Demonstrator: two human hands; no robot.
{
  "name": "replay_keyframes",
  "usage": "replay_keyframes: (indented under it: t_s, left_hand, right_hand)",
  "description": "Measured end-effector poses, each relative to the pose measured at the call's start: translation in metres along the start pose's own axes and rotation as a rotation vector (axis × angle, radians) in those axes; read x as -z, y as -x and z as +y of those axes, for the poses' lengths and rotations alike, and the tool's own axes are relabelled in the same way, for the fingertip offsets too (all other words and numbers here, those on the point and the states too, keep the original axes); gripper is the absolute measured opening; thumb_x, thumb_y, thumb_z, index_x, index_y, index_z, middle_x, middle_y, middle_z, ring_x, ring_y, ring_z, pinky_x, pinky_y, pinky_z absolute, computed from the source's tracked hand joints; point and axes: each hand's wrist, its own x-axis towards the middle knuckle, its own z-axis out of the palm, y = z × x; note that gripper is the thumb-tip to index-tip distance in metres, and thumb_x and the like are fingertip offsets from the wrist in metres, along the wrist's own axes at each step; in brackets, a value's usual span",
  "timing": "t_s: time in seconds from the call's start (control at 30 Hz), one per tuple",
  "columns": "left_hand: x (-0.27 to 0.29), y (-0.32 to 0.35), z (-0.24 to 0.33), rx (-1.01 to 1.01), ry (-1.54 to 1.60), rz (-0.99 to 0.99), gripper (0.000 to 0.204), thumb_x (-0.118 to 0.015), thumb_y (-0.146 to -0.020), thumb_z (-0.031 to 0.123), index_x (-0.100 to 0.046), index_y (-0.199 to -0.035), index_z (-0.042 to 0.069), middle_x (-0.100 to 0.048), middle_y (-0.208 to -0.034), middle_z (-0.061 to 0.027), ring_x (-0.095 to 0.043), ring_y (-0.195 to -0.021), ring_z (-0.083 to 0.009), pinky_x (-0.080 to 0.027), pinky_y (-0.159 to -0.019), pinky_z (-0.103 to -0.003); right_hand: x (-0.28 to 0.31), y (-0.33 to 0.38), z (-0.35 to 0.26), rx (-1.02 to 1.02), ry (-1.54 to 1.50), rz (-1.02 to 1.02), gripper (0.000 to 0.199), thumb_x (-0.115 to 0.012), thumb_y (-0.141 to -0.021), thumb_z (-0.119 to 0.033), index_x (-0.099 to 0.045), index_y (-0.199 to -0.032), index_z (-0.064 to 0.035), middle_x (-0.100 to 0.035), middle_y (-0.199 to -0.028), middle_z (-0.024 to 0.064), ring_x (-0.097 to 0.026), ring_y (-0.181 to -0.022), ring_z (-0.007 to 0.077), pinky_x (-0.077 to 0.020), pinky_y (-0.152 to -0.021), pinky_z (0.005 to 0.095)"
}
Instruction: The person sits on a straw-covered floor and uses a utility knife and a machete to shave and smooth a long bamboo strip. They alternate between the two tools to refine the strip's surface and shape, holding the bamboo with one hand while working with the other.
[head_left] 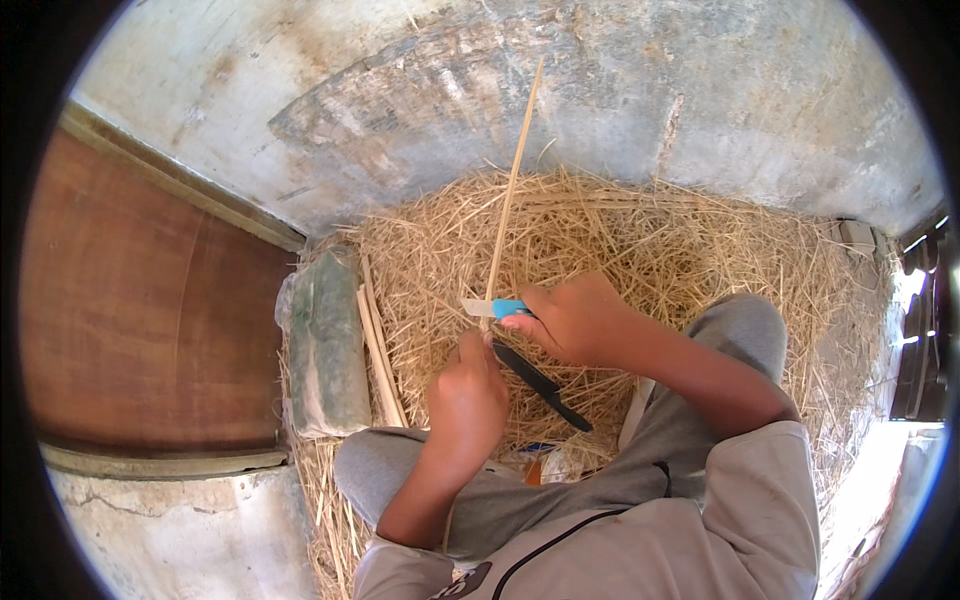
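Note:
My left hand (pixel 466 400) grips the lower end of a long thin pale stick (pixel 510 190) that points up and away from me. My right hand (pixel 568 318) holds a small knife with a blue handle (pixel 508 309); its pale blade (pixel 476 307) lies across the stick just above my left thumb. A flat black strip (pixel 540 386) slants down to the right between my hands; what holds it is unclear. I sit with knees apart in grey trousers over a heap of straw-like shavings (pixel 640 240).
A grey-green stone block (pixel 325 345) lies to my left with a few split sticks (pixel 378 350) leaning beside it. A brown wooden panel (pixel 140 300) stands at far left. A worn concrete wall (pixel 560 90) rises behind the heap.

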Motion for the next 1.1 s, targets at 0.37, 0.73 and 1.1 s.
replay_keyframes:
  t_s: [0.37, 0.73, 1.1]
  left_hand:
    - [-0.01, 0.019, 0.011, -0.022, -0.04, -0.136, 0.01, -0.058, -0.099, 0.01, -0.056, -0.102, 0.001, -0.065, -0.076, -0.0203, -0.065, -0.057, -0.0386, -0.052, -0.05, -0.046]
    - [-0.012, 0.006, 0.006, -0.041, -0.003, 0.009, 0.009, -0.057, -0.101, 0.01, -0.056, -0.098, 0.002, -0.062, -0.071, -0.0225, -0.063, -0.056, -0.0415, -0.049, -0.048, -0.049]
    - [-0.005, 0.019, 0.011, -0.1, -0.029, -0.106, 0.008, -0.061, -0.098, 0.009, -0.057, -0.097, 0.002, -0.06, -0.067, -0.0171, -0.062, -0.051, -0.0356, -0.05, -0.045, -0.044]
  right_hand:
    - [0.03, -0.003, 0.073, -0.379, -0.251, 0.169, 0.056, -0.034, -0.108, -0.054, -0.054, -0.1, -0.0021, -0.053, -0.066, 0.016, -0.061, -0.069, 0.0307, -0.047, -0.068, 0.0486]
    - [0.039, 0.002, 0.055, -0.259, -0.048, -0.019, 0.053, -0.034, -0.108, -0.053, -0.054, -0.101, -0.0046, -0.065, -0.076, 0.0187, -0.066, -0.074, 0.041, -0.0484, -0.067, 0.0538]
    - [0.06, -0.011, 0.09, -0.387, -0.06, -0.036, 0.067, -0.024, -0.108, -0.058, -0.067, -0.108, -0.0071, -0.068, -0.085, 0.019, -0.068, -0.085, 0.039, -0.0519, -0.08, 0.0528]
